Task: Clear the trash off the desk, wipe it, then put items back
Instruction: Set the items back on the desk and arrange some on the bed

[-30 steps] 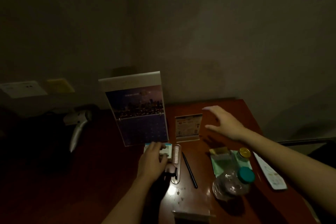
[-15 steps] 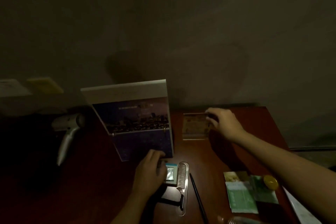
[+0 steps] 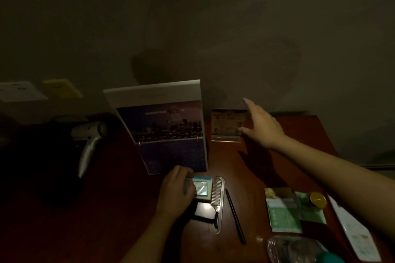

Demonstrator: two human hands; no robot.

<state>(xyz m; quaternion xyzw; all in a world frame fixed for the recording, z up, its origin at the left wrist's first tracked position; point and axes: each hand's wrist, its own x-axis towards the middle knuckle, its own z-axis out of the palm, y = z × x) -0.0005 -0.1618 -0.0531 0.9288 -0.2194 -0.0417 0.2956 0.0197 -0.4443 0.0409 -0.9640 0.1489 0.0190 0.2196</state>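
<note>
The small box (image 3: pixel 202 189) is gripped by the left hand (image 3: pixel 176 191), the card stand (image 3: pixel 226 125) (best kept upright) flanked by the spread, empty right hand (image 3: pixel 261 127).

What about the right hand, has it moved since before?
Yes. The right hand has slipped off the top edge of the little sign to its right side, fingers now spread open.

hotel room — hair dryer (image 3: pixel 89 141), packaged comb (image 3: pixel 217 193)
</note>
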